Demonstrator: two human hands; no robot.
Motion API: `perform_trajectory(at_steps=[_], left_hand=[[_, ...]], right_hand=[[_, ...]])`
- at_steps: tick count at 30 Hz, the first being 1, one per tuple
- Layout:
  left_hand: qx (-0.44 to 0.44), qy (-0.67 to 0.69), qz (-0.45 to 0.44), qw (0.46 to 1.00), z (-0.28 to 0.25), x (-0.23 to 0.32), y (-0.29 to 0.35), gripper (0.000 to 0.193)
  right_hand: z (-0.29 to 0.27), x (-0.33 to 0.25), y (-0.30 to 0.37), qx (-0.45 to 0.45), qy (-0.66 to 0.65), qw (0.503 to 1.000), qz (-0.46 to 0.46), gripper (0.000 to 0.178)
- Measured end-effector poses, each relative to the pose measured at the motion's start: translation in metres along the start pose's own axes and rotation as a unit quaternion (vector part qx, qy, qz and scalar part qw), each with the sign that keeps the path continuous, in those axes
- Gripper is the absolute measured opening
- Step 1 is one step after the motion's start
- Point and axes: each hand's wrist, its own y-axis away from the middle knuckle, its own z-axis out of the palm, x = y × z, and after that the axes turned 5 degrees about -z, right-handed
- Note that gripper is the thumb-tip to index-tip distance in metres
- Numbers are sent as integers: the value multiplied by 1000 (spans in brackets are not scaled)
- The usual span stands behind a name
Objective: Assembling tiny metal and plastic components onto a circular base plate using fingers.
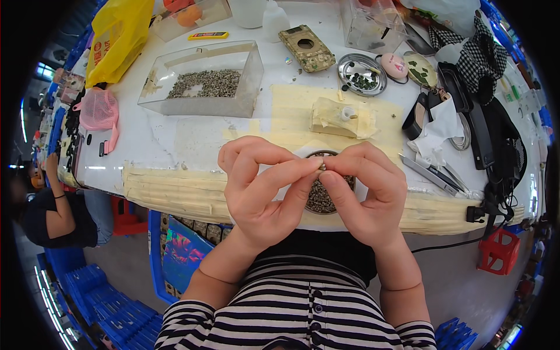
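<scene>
My left hand (262, 189) and my right hand (371, 189) meet fingertip to fingertip in front of me. Between the pinched thumbs and forefingers sits a tiny greyish-tan piece (322, 167), too small to make out fully. Just below the fingers, a round dark-rimmed dish (315, 153) holds many small pieces (320, 198) of similar colour. The hands partly cover that dish. Beyond them stands a block wrapped in cream tape (332, 118), with a small white cup (348, 113) on top.
At the back left is a clear box (255, 87) of small grey pieces. A metal dish (382, 87) with dark green bits lies back right, near a patterned case (306, 49). Tweezers (455, 175) rest at right. Cream tape (175, 189) pads the table edge. Someone sits far left.
</scene>
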Motion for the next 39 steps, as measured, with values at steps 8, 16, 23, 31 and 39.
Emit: perform_trajectory(at_steps=[8,16,23,31,39], left_hand=[[-7,-21,-9,1000,1,0,0,24],[3,2,-40,999,1,0,2,25],[-5,15,-25,1000,0,0,1,27],[-16,12,-15,1000,0,0,0,27],[-18,-5,-23,1000,0,0,-1,26]], right_hand=[[1,1,2,37,98,990,-95,26],[3,3,3,49,152,979,-124,28],[4,1,1,7,53,998,-26,20],[-2,3,-2,-10,-26,1000,7,13],[3,1,2,51,66,995,-60,19]])
